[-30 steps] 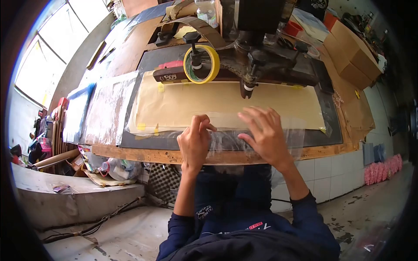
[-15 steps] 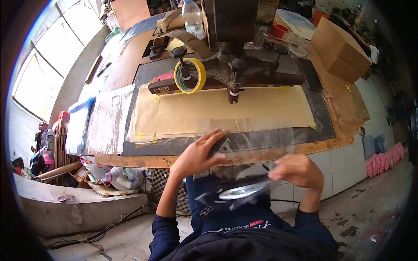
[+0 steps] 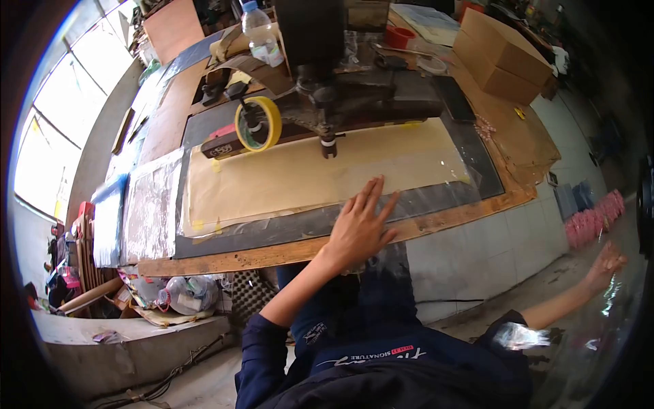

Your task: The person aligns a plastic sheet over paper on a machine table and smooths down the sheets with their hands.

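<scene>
My left hand [image 3: 361, 221] lies flat with its fingers spread, over the front edge of the beige paper sheet [image 3: 272, 178] on the dark work board. Thin clear plastic lies about those fingers, though its outline is hard to follow. Far out to the right, beyond the table, my right hand [image 3: 603, 267] is closed with its fingertips together on a clear plastic sheet [image 3: 521, 337]. That sheet shows mostly as glints beside my right sleeve. Above the paper stands a metal press arm with a yellow tape roll [image 3: 272, 124] hung on one of its knobs.
A cardboard box [image 3: 501, 58], a red cup [image 3: 400, 37] and a plastic bottle [image 3: 261, 34] stand at the back. Stacked clear sheets [image 3: 151, 208] lie at the table's left. A pink bundle [image 3: 595, 219] sits on the floor at right. The wooden table edge [image 3: 238, 259] runs in front.
My right hand has swung far right and outward with the plastic sheet. My left hand has shifted right and flattened on the paper's edge. The view has turned slightly.
</scene>
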`<state>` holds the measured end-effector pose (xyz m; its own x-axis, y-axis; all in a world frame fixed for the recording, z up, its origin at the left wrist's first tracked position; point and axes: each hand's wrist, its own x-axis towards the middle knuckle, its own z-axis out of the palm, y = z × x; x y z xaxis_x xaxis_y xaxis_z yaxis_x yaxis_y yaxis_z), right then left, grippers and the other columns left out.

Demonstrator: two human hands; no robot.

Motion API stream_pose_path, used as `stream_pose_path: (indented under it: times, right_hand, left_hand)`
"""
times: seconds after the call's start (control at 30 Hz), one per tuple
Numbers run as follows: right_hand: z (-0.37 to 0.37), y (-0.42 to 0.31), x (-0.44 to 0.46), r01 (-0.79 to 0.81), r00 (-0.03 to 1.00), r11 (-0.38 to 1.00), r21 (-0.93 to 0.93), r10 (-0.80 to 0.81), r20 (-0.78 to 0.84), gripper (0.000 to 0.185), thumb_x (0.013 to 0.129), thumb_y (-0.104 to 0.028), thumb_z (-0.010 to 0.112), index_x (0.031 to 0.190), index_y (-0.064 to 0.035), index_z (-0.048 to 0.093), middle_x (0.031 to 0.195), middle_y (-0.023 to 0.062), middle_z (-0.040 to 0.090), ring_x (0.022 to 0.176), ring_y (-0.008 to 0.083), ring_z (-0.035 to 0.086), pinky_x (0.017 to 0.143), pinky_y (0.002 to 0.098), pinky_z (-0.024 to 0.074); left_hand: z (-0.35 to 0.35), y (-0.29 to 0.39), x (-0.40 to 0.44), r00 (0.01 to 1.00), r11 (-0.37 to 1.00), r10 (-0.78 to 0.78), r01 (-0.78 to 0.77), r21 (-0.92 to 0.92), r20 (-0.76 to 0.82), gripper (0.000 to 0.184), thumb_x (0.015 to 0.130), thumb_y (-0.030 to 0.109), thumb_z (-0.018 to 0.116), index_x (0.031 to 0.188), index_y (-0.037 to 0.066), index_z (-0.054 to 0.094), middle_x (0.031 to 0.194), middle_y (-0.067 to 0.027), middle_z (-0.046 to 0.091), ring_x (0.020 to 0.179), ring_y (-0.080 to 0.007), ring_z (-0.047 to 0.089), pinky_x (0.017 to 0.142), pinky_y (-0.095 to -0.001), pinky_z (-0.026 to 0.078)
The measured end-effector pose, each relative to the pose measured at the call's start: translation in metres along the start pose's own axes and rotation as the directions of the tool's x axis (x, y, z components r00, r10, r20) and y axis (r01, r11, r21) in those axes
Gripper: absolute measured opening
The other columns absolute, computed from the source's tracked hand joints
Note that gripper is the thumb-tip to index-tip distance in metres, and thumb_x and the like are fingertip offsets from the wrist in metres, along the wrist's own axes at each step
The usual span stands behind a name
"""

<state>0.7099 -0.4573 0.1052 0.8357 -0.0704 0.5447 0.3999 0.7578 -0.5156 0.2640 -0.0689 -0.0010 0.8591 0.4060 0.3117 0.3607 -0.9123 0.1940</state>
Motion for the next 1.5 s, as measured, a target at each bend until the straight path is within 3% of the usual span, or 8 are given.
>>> stream_pose_path:
  times: [0.1,0.23,0.37,0.47,0.53,0.67,1.0,1.5]
  right_hand:
    - [-0.025,-0.005,0.011,-0.056,0.943,0.998,0.034,0.042,0.329,0.018,0.094,-0.023,0.046,0.088,-0.0067,0.051,0.052,-0.0034,0.035,0.048,0.0066,0.039,0.045,0.0247,0.0343]
    - [-0.021,0.062,-0.075,-0.312,0.724,0.454,-0.835,0.682,0.1,0.039,0.095,-0.038,0.045,0.116,-0.0076,0.058,0.051,-0.0095,0.03,0.042,0.0008,0.024,0.037,0.0212,0.0163]
    - [0.01,0.103,-0.142,-0.527,0.176,0.168,-0.833,0.981,0.086,0.047,0.09,-0.043,0.052,0.116,-0.0035,0.057,0.055,-0.0091,0.037,0.041,0.0004,0.026,0.035,0.0196,0.0183]
    - [0.015,0.116,-0.157,-0.346,0.212,0.102,-0.933,0.977,0.028,0.04,0.088,-0.037,0.059,0.112,-0.0052,0.057,0.062,-0.0076,0.041,0.046,0.0015,0.03,0.041,0.0191,0.0254]
    - [0.005,0.118,-0.151,-0.39,0.646,0.338,-0.857,0.763,0.007,0.035,0.086,-0.033,0.064,0.107,-0.0061,0.056,0.07,-0.0059,0.045,0.056,0.0031,0.037,0.049,0.0201,0.0319]
    - [-0.014,0.132,-0.048,-0.314,0.85,0.552,-0.772,0.525,0.03,0.041,0.087,-0.036,0.061,0.114,-0.0072,0.053,0.081,-0.0032,0.048,0.068,0.0047,0.042,0.059,0.0209,0.0359]
    - [-0.09,0.238,0.081,-0.345,0.711,0.034,-0.938,0.661,-0.238,0.041,0.09,-0.04,0.055,0.117,-0.0082,0.055,0.081,-0.0027,0.051,0.064,0.0038,0.038,0.056,0.0198,0.0332]
    - [0.054,0.243,0.144,-0.182,0.922,0.406,-0.895,0.388,-0.011,0.041,0.092,-0.042,0.051,0.118,-0.0101,0.056,0.074,-0.0041,0.051,0.055,0.0014,0.032,0.047,0.0176,0.0269]
  left_hand:
    - [0.022,0.027,0.025,0.996,0.997,0.055,-0.058,-0.047,-0.069,0.061,0.087,0.045,0.05,0.135,0.009,0.04,0.141,-0.0241,0.028,0.132,-0.0356,0.027,0.1,-0.0455,0.033]
    - [0.045,0.058,0.053,0.99,0.992,0.071,-0.083,-0.1,-0.119,0.06,0.086,0.046,0.051,0.131,0.007,0.045,0.138,-0.0248,0.032,0.131,-0.0352,0.029,0.1,-0.0443,0.033]
    - [0.061,0.073,0.072,0.985,0.989,0.036,-0.06,-0.137,-0.172,0.058,0.086,0.045,0.051,0.129,0.006,0.047,0.138,-0.0253,0.033,0.13,-0.0358,0.03,0.102,-0.044,0.031]
    - [0.06,0.071,0.074,0.986,0.975,0.056,-0.088,-0.203,-0.16,0.058,0.088,0.044,0.049,0.132,0.008,0.043,0.14,-0.0238,0.03,0.131,-0.0344,0.029,0.104,-0.0466,0.028]
    - [0.056,0.069,0.069,0.982,0.969,0.05,-0.092,-0.23,-0.182,0.058,0.088,0.043,0.049,0.134,0.009,0.041,0.141,-0.0226,0.029,0.132,-0.0332,0.028,0.105,-0.0483,0.026]
    - [0.034,0.06,0.049,0.98,0.977,0.001,-0.043,-0.21,-0.198,0.06,0.088,0.042,0.051,0.137,0.012,0.035,0.144,-0.0194,0.026,0.134,-0.0301,0.027,0.106,-0.0524,0.022]
    - [0.006,0.026,-0.024,0.988,0.992,-0.116,0.11,-0.057,-0.104,0.06,0.084,0.043,0.056,0.134,0.014,0.04,0.143,-0.0139,0.03,0.134,-0.0248,0.028,0.108,-0.0487,0.023]
    - [-0.001,0.028,-0.025,0.991,0.991,-0.129,0.13,0.013,-0.045,0.066,0.082,0.046,0.057,0.136,0.015,0.037,0.144,-0.0118,0.03,0.134,-0.0228,0.027,0.108,-0.0463,0.023]
